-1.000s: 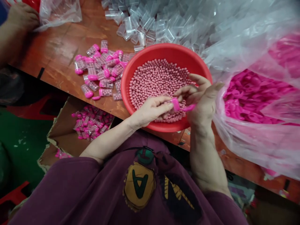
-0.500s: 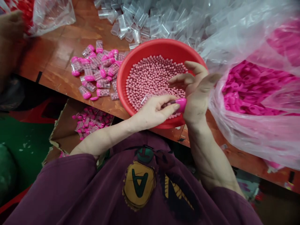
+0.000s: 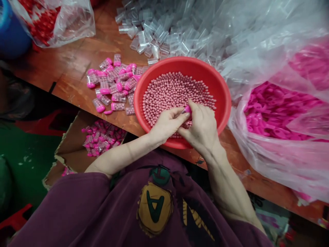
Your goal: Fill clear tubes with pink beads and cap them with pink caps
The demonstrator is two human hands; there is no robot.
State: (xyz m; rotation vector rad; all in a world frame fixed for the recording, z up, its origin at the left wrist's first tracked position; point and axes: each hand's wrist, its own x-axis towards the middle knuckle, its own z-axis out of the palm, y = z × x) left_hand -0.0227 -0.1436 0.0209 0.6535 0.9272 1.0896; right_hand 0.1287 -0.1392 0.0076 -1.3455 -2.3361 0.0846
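Observation:
Over the red bowl (image 3: 227,103), my left hand (image 3: 164,125) is closed around a small capped tube, mostly hidden by my fingers. Its pink cap (image 3: 187,109) shows at the fingertips. My right hand (image 3: 204,127) meets it from the other side, with bent fingers at the cap end; part of its grip is hidden. Beneath both hands lie many pink beads (image 3: 172,89) in the bowl. Left of the bowl, a pile of bead-filled clear tubes with pink caps (image 3: 113,84) rests on the wooden table (image 3: 74,61).
Clear plastic tubes (image 3: 159,34) are heaped behind the bowl. A plastic bag (image 3: 257,156) holding pink caps (image 3: 277,113) stands at right. Below the table edge, a cardboard box (image 3: 69,137) contains filled tubes. A bag of red pieces (image 3: 46,25) and a blue container (image 3: 11,31) sit far left.
My right hand has turned from open fingers to bent ones and come in against the capped tube. The view has shifted slightly, and another person's hand at far left has left the table area.

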